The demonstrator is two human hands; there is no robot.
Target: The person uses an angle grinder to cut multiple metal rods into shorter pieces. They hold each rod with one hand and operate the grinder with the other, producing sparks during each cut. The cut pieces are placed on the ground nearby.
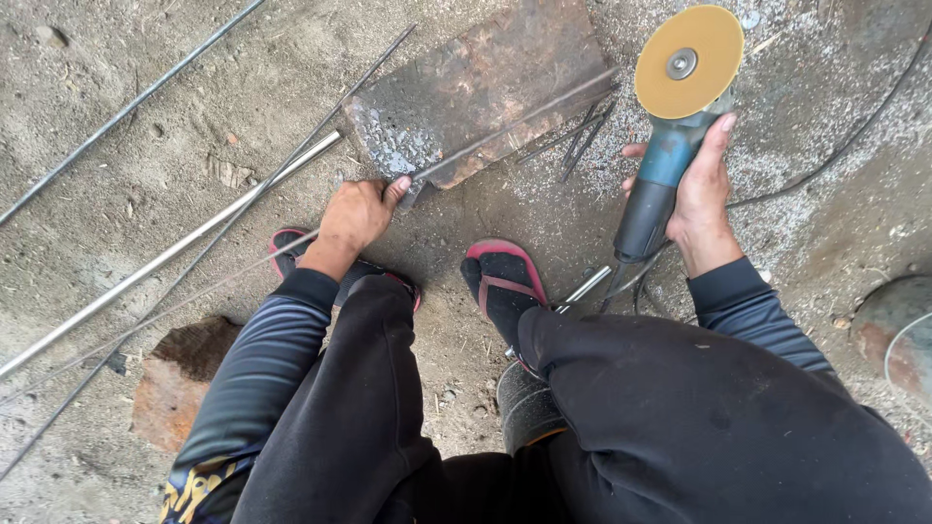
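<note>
My left hand (354, 215) is closed on a thin steel rod (515, 121) where it lies across a rusty flat slab (481, 87) on the dirt ground. My right hand (697, 199) grips a blue and black angle grinder (660, 170); its yellow cutting disc (687, 60) points away from me, held above the ground to the right of the slab. The disc is apart from the rod. I crouch, with my sandalled feet (505, 281) just below the slab.
Several long rods and a bright metal tube (184, 247) lie diagonally on the left. Short cut rod pieces (582, 131) rest beside the slab. A brick (175, 383) sits lower left, a round rusty object (893, 325) at right, and the grinder's cable (835, 150) trails right.
</note>
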